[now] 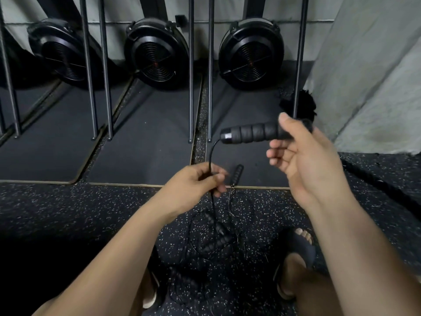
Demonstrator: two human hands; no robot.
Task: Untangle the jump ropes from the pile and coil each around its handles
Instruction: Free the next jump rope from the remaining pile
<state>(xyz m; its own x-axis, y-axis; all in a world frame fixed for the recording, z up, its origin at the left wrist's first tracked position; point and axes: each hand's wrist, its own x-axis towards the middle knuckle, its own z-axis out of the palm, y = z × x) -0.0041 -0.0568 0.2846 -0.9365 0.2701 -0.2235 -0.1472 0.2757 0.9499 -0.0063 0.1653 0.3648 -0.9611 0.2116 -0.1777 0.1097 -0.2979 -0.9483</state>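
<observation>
Untangling is under way: the right hand grips one foam handle in curled fingers, the left hand pinches its cord, which drops into the pile on the floor between the feet. The next move is probably to draw the cord free, though the dark loops are hard to trace.

L hand, R hand: both in grip.

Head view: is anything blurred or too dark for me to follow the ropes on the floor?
Head view: raised handle sharp; fingers pinching its cord motion-blurred; rope pile dim, black on dark speckled floor, thin strands hard to trace; metal uprights lean outward from wide-angle distortion.
</observation>
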